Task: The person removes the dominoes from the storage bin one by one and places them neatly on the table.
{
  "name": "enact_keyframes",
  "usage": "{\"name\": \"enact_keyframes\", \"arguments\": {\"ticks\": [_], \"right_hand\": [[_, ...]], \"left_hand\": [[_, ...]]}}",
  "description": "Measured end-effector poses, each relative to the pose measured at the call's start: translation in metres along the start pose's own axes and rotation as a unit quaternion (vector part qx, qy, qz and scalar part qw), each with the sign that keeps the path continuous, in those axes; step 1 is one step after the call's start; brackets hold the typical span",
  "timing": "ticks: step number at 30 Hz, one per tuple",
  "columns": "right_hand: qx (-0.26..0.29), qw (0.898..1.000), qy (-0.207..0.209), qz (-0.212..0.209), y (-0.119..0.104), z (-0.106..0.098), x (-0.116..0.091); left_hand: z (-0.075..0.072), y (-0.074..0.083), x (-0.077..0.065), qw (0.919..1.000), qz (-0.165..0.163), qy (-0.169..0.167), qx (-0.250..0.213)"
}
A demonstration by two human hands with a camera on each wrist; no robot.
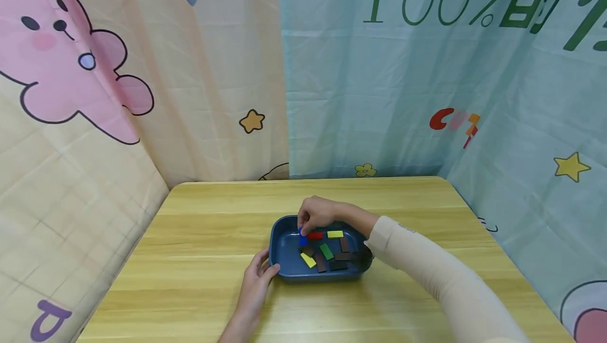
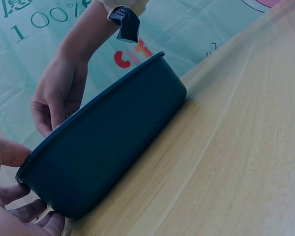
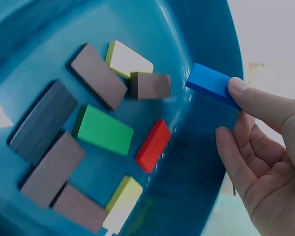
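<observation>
My right hand (image 1: 319, 212) pinches a blue wooden block (image 3: 211, 85) between thumb and fingers, over the far left side of a dark blue plastic basin (image 1: 286, 251). The block is tilted and close to the basin's wall in the right wrist view. At the basin's near left corner my left hand (image 1: 256, 278) holds it, thumb at the rim and fingers against the outer side. Inside the basin lie a red block (image 3: 154, 146), a green block (image 3: 104, 130), two yellow blocks (image 3: 130, 59), a black block (image 3: 43, 122) and several brown blocks (image 3: 99, 76).
The basin stands on a wooden table (image 1: 199, 237) with rounded far corners. Printed curtains (image 1: 227, 69) hang behind the table and along both sides. A dark wrist-worn device (image 2: 125, 23) sits at the right sleeve's cuff.
</observation>
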State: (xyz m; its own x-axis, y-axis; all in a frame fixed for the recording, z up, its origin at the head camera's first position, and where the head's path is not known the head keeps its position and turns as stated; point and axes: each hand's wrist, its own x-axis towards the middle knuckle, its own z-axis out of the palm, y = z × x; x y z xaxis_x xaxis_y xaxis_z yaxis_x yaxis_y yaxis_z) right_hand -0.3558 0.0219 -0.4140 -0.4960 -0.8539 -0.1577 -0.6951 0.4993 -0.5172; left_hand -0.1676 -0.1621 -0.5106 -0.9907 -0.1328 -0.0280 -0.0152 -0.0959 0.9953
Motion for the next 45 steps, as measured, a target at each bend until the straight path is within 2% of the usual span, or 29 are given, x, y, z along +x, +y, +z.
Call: {"name": "enact_keyframes", "arguments": {"ticks": [8,26,34,45], "right_hand": [[0.011,1.0,-0.001,0.002,0.016,-0.012,-0.018],[0.043,0.999,0.01,0.011,0.031,-0.035,-0.059],[0.07,0.997,0.022,0.03,0.046,-0.042,-0.082],[0.113,0.99,0.016,0.088,0.06,-0.055,-0.109]], "left_hand": [[0.001,-0.002,-0.001,0.9999,-0.006,0.007,-0.009],[-0.001,0.003,-0.001,0.9999,-0.003,0.011,-0.006],[-0.001,0.001,0.0,0.9999,-0.008,0.008,-0.002],[0.0,0.003,0.0,0.9999,-0.007,0.009,-0.003]]}}
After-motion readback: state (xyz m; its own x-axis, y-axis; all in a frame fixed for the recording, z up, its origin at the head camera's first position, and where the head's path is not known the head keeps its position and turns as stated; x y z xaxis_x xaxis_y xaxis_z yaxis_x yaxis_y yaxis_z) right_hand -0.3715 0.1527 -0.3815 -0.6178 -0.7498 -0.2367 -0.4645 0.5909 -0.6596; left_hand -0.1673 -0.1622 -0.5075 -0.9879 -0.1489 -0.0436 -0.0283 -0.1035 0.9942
